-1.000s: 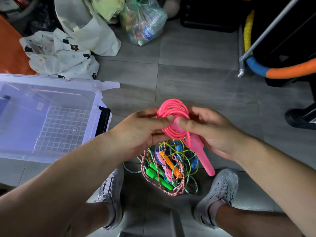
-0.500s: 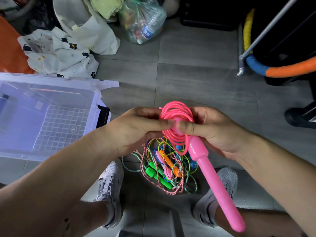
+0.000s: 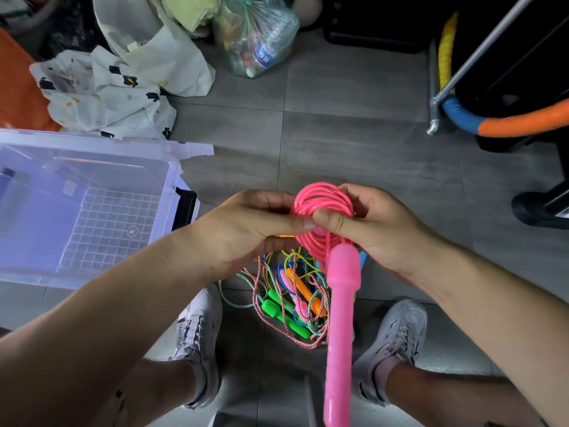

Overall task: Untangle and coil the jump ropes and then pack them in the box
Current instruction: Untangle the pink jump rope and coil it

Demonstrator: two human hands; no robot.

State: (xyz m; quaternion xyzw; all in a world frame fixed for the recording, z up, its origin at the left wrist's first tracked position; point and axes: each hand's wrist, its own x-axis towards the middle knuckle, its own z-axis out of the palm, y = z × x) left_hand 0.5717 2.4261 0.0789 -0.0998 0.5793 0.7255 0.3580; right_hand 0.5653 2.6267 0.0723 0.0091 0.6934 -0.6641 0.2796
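Head | left hand (image 3: 246,232), right hand (image 3: 381,232): fingers still clamped on pink coil (image 3: 320,195) | pink handle (image 3: 338,318) swung lower, straighter

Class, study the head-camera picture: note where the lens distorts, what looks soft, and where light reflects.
Head view: the wide lens bows the floor joints and stretches both forearms toward the corners; the pink handle, hanging from the pink coil that the left hand and right hand grip, looms oversized, soft at its lower end; the clear box wall shows an orange reflection.
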